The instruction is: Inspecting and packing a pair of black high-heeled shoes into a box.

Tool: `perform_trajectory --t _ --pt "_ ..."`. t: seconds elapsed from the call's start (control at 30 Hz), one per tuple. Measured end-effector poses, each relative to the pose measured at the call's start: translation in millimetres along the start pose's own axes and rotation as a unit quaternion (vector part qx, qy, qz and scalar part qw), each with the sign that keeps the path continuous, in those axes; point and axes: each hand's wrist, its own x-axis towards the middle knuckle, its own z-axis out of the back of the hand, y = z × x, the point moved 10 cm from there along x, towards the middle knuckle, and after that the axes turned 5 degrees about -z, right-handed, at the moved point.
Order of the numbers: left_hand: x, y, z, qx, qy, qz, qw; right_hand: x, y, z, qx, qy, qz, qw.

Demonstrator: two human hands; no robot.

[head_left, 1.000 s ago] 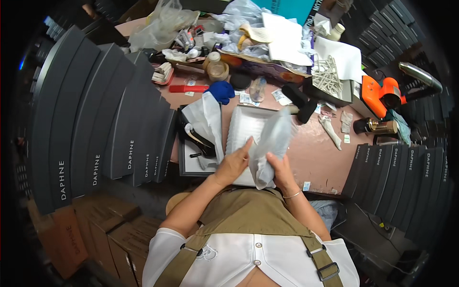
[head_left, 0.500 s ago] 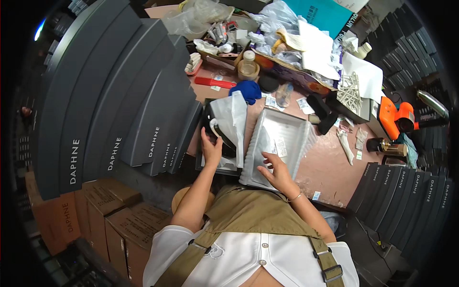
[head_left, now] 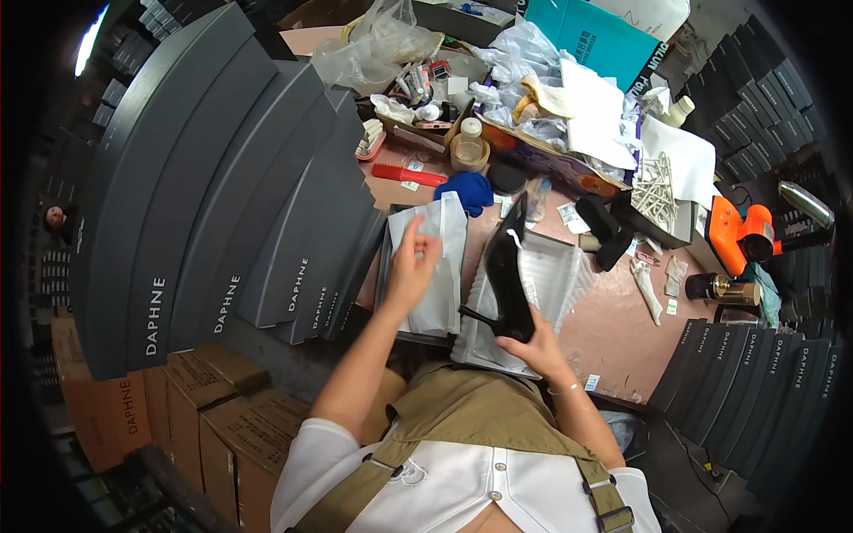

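A black high-heeled shoe (head_left: 508, 275) is in my right hand (head_left: 538, 346), which grips it at its near end. Its narrow heel points left and its toe away from me. Below it lies a grey shoe-box part lined with rippled white packing (head_left: 553, 266). My left hand (head_left: 416, 271) hangs over a second dark box, its fingers apart and nothing visible in them. White tissue paper (head_left: 437, 306) covers most of that box's inside, and my left hand is nearest to this paper.
Tall stacks of dark grey shoe boxes (head_left: 191, 204) stand at the left, more boxes (head_left: 737, 382) at the right. Behind lie a red comb (head_left: 409, 175), a blue cloth (head_left: 466, 193) and a littered carton (head_left: 551, 151). An orange tool (head_left: 742, 231) is at the right; brown cartons (head_left: 244, 426) at lower left.
The black shoe has left the left box and is now in my right hand over the right box. My left hand has let go of it and moved slightly right.
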Motion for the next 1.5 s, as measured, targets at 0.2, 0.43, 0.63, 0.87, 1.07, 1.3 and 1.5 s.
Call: perform_trajectory --t 0.2,0.43,0.63,0.87,1.07,1.3,1.5 --pt "111 159 -51 -0.011 0.226 0.328 0.917 -62 -31 22 0.311 0.018 -0.149 0.939" --pt "64 -96 -108 -0.045 0.369 -0.022 0.928 -78 -16 71 0.432 -0.062 -0.044 0.899" --pt "-6 -141 -127 0.252 0.347 -0.221 0.876 -120 42 106 0.564 0.002 0.086 0.821" --pt "-46 -151 -103 0.148 0.286 -0.274 0.906 -107 27 45 0.404 0.071 -0.104 0.906" --pt "-62 -166 -127 0.237 0.294 -0.306 0.874 -93 -28 46 0.562 0.007 -0.059 0.825" --pt "-90 -178 -195 0.211 0.402 -0.277 0.847 -137 -53 66 0.689 0.076 -0.023 0.72" --pt "-120 -194 -232 0.194 0.403 -0.288 0.846 -159 -62 101 0.679 0.093 0.002 0.728"
